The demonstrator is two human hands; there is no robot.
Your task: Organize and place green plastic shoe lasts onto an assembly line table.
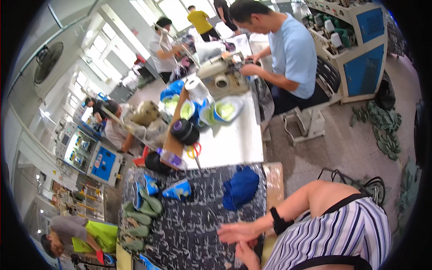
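Note:
My right hand [237,232], with a dark band on its wrist, is stretched flat over the near right part of a table covered in black patterned cloth [193,225]. Just below it, my left hand [247,255] has its fingers curled near the right wrist; what they hold, if anything, is hidden. A crumpled dark-blue cloth piece [241,187] lies beyond my hands. Farther left on the cloth are blue-and-green shoe uppers [177,190] and several dull-green, sole-shaped pieces [139,218]. Another blue piece [149,262] shows at the lower edge.
Beyond is a white table [243,144] with a sewing machine [222,76], black thread cones [184,131], scissors [194,152] and blue-and-green pieces [220,111]. A co-worker in light blue [292,58] sits there; another in a yellow-green apron [96,236] is at lower left. Green pieces [382,126] lie on the floor.

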